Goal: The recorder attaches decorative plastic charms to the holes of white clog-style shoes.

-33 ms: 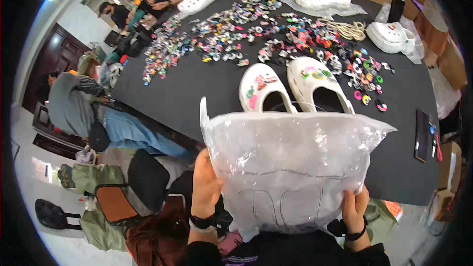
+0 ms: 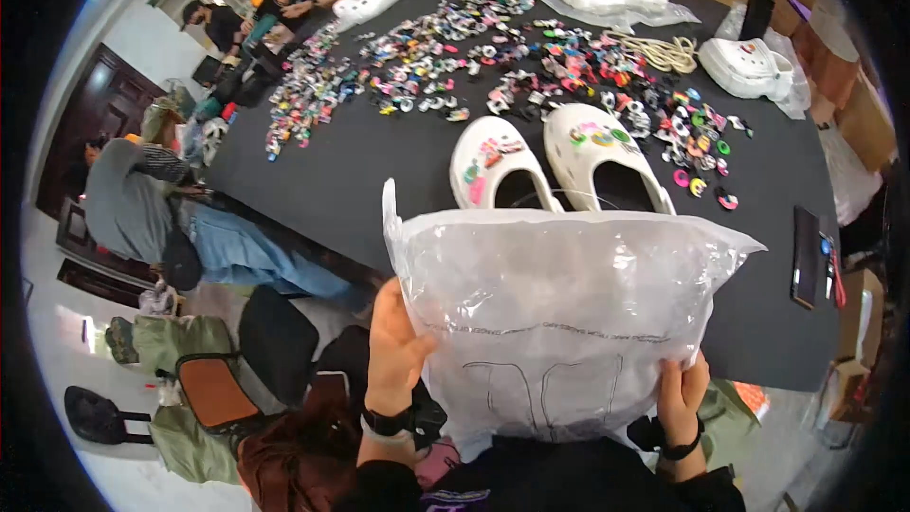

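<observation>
A frosted clear plastic bag (image 2: 569,275) with a thin printed outline hangs upright in front of me. My left hand (image 2: 396,346) grips its left edge, thumb in front and fingers partly hidden behind it. Lower down, my right hand (image 2: 682,393) pinches the right edge. Just beyond the bag's top edge, a white clog (image 2: 466,163) and a second white clog (image 2: 569,128) rest side by side on the table, toes pointing away. Colourful shoe charms decorate both toes. The bag hides their heels, and neither hand touches them.
Many loose charms (image 2: 417,81) cover the far part of the dark table (image 2: 322,185). A bundle of cream cord (image 2: 668,55), more white clogs (image 2: 744,71) and a black phone-like slab (image 2: 805,256) lie rightward. Co-workers handle clogs at the far edge. Chairs (image 2: 220,391) stand lower left.
The whole view has shifted very slightly, so the table and clogs sit a little higher and further left. Both hands keep their hold on the bag.
</observation>
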Available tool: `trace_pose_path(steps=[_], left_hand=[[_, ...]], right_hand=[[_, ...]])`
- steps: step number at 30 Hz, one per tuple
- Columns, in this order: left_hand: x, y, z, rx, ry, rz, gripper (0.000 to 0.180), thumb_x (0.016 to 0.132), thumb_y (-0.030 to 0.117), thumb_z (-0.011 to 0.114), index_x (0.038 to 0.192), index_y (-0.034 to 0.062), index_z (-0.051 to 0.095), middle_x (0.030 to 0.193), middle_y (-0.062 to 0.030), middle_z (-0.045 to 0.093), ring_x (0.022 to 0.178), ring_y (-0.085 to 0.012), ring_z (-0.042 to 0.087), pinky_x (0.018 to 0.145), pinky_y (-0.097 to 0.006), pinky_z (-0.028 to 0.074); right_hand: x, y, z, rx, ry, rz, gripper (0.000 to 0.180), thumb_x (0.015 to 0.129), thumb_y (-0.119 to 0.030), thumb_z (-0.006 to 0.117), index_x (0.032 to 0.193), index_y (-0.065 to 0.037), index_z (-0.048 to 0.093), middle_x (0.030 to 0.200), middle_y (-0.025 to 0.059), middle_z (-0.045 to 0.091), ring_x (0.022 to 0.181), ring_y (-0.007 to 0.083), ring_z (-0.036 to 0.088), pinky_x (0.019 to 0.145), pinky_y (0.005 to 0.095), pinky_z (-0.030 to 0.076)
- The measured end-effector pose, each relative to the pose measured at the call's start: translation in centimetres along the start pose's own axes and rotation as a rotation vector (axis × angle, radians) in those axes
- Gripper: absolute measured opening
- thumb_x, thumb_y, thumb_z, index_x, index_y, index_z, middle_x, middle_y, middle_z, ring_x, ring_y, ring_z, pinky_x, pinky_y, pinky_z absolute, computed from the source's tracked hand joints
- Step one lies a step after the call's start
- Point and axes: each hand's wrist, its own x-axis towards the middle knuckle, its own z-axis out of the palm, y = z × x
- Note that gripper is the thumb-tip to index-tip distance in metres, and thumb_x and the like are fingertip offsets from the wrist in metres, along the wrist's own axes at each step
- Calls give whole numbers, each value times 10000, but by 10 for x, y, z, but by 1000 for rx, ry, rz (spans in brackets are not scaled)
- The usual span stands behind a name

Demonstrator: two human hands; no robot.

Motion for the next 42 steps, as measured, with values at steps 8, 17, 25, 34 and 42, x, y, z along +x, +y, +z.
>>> trace_pose_path(steps=[8, 17, 25, 34, 42], left_hand=[[22, -32, 10, 102, 115, 80, 346, 828, -62, 599, 1140, -10, 461, 1037, -87, 600, 911, -133, 584, 836, -275, 473], [5, -42, -7, 143, 137, 55, 281, 981, 148, 429, 1200, -24, 463, 1086, -98, 575, 965, -155, 554, 862, -289, 438], [2, -57, -43, -42, -54, 47, 351, 991, 216, 400, 1238, -30, 438, 1268, -158, 491, 1141, -256, 502, 999, -402, 370], [0, -57, -53, 342, 50, 135, 324, 964, 179, 399, 1041, -87, 566, 1037, -155, 594, 950, -226, 560, 842, -348, 436], [10, -41, -27, -60, -29, -83, 315, 981, 163, 413, 1140, -86, 521, 1109, -149, 594, 1029, -232, 573, 922, -366, 429]], right_hand=[[5, 10, -39, -212, 82, 74, 225, 923, -125, 498, 875, 76, 588, 739, 77, 578, 652, 117, 509, 577, 254, 389], [32, 0, -49, 325, 18, 9, 661, 839, -441, 627, 1269, 34, 464, 1160, 135, 564, 1065, 195, 538, 904, 290, 404], [77, -24, -45, -52, 88, -30, 128, 848, -96, 631, 836, 28, 661, 766, 87, 655, 721, 160, 611, 670, 280, 474], [71, -17, -46, 161, 296, -2, 201, 896, -127, 593, 815, 37, 674, 759, 38, 655, 662, 82, 544, 600, 225, 415], [74, 4, -66, 149, 339, -201, 276, 865, -177, 626, 695, 20, 533, 659, 28, 499, 623, 99, 449, 584, 249, 344]])
